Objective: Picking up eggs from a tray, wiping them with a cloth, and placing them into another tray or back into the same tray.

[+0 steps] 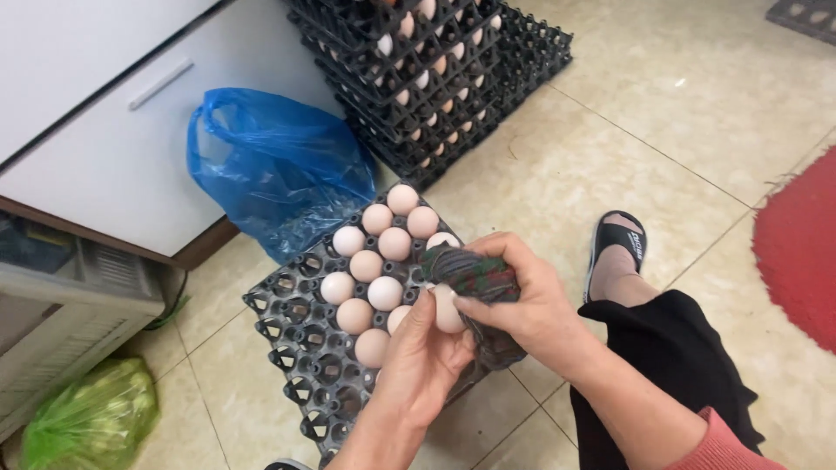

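My left hand (420,357) holds a pale egg (448,311) over a black plastic egg tray (305,365) on the floor. My right hand (518,296) presses a dark green and red cloth (470,271) against the top of that egg. The tray carries several pale pink and white eggs (376,257) in its far half. Its near cups are bare.
A stack of black trays with eggs (435,70) stands at the back. A blue plastic bag (274,165) leans on a white cabinet (113,130). A green bag (91,422) lies lower left. My sandalled foot (616,248) and black trousers are at right, beside a red mat (801,244).
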